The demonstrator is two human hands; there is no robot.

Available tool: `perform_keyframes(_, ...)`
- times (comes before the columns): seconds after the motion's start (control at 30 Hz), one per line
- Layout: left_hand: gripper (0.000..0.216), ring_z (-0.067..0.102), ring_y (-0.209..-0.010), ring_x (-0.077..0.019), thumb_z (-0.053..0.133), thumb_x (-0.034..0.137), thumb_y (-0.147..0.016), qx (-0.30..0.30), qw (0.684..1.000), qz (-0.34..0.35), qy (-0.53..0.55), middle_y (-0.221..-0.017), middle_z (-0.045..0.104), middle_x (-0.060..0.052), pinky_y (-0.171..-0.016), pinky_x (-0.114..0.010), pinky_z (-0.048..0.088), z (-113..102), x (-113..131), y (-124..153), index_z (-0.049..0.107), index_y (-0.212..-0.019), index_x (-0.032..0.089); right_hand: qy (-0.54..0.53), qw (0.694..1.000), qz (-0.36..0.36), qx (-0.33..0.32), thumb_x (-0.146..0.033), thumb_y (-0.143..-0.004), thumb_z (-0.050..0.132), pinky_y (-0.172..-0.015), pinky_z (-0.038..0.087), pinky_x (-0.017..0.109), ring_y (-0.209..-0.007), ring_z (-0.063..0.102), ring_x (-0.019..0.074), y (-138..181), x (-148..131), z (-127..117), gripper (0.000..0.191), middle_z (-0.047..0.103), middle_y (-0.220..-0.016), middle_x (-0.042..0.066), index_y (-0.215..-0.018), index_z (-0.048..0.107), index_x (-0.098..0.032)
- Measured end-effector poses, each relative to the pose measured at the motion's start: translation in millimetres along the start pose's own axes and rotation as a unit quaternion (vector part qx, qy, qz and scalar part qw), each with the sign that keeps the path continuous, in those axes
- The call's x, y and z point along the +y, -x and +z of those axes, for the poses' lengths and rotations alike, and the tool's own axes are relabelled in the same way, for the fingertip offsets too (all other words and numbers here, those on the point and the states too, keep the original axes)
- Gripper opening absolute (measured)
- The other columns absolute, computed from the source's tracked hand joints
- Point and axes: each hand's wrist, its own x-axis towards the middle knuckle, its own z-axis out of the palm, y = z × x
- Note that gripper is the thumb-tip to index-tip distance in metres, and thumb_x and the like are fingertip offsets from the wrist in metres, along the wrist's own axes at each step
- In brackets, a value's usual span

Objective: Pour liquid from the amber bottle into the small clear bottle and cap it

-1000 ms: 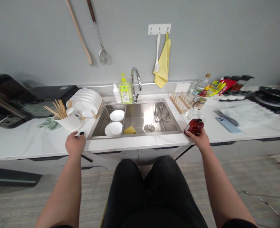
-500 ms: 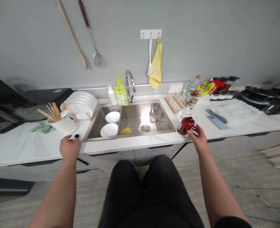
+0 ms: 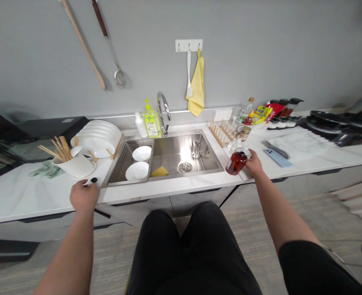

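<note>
The right hand (image 3: 253,163) is partly closed, with its fingertips (image 3: 247,155) gripping the upper part of a round red glass bottle (image 3: 236,163); the bottle is tilted, low over the white marble countertop (image 3: 21,196) near the sink's right corner; its small label is unreadable; the left hand (image 3: 84,196) is half curled, palm down, at the counter's front edge, with its fingers (image 3: 82,183) just beside a small black item (image 3: 94,180); whether that item is pinched cannot be told; a white ceramic cup (image 3: 76,166) filled with wooden chopsticks is stood just beyond the left hand, with a crumpled pale green cloth (image 3: 47,169) beside it; white plates (image 3: 96,139) are stood in a wooden rack; a stainless steel sink (image 3: 183,155) is set into the counter, with a wire rack (image 3: 119,172) along its left side holding two white bowls (image 3: 137,171); a yellow sponge (image 3: 159,172) is lying at the rack's edge; a chrome faucet (image 3: 161,110) is stood behind it, beside a green dish soap pump bottle (image 3: 152,123), its label too small to read; a slotted wooden rack (image 3: 219,135) and a small glass jar (image 3: 244,133) are placed right of the sink; a light blue phone (image 3: 277,157) is lying on the counter, beside a white mat (image 3: 300,149); a yellow towel (image 3: 196,82) is hung on the wall.
</note>
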Motion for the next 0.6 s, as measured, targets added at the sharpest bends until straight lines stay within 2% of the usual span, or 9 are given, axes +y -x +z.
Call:
perform_keyframes(0.2, 0.040, 0.065, -0.108, -0.0263, 0.067, 0.035, -0.101, 0.005, 1.000, -0.007, -0.005, -0.111, 0.069, -0.005, -0.101, -0.038, 0.052, 4, -3, -2, 0.068, -0.137, 0.017, 0.062, 0.997, 0.008, 0.039, -0.053, -0.074, 0.086, -0.113, 0.057, 0.057, -0.126, 0.075, 0.0438, 5, -1, -5, 0.090, 0.078, -0.142, 0.026, -0.153, 0.065, -0.015)
perform_keyframes(0.3, 0.039, 0.065, -0.107, -0.0262, 0.067, 0.036, -0.100, 0.009, 1.000, -0.007, -0.007, -0.110, 0.070, -0.004, -0.101, -0.038, 0.053, 8, -6, -3, 0.069, -0.135, 0.018, 0.081, 0.995, 0.023, 0.046, -0.056, -0.075, 0.088, -0.111, 0.057, 0.055, -0.124, 0.074, 0.0427, 9, 6, -23, 0.092, 0.077, -0.141, 0.026, -0.154, 0.064, -0.015)
perform_keyframes(0.4, 0.041, 0.066, -0.108, -0.0262, 0.066, 0.037, -0.099, 0.012, 1.000, 0.000, -0.006, -0.111, 0.071, -0.005, -0.102, -0.038, 0.054, 10, -8, -4, 0.070, -0.135, 0.018, 0.097, 0.992, 0.058, 0.047, -0.058, -0.073, 0.090, -0.104, 0.058, 0.053, -0.112, 0.075, 0.0398, 19, 18, -46, 0.094, 0.079, -0.129, 0.022, -0.152, 0.064, -0.015)
perform_keyframes(0.5, 0.043, 0.067, -0.112, -0.0272, 0.066, 0.036, -0.098, 0.018, 1.000, 0.007, -0.003, -0.115, 0.072, -0.007, -0.106, -0.040, 0.054, 10, -9, -6, 0.069, -0.137, 0.017, 0.087, 0.991, 0.084, 0.063, -0.059, -0.061, 0.095, -0.100, 0.059, 0.055, -0.102, 0.074, 0.0383, 41, 24, -68, 0.097, 0.079, -0.116, 0.016, -0.145, 0.068, -0.017)
perform_keyframes(0.6, 0.046, 0.065, -0.123, -0.0312, 0.061, 0.035, -0.101, 0.023, 1.000, 0.021, 0.000, -0.130, 0.072, -0.013, -0.113, -0.046, 0.053, 3, -5, -3, 0.064, -0.142, 0.014, 0.004, 0.994, 0.067, 0.088, -0.062, -0.058, 0.096, -0.101, 0.060, 0.056, -0.105, 0.073, 0.0371, 83, 19, -83, 0.093, 0.077, -0.116, 0.012, -0.138, 0.070, -0.021)
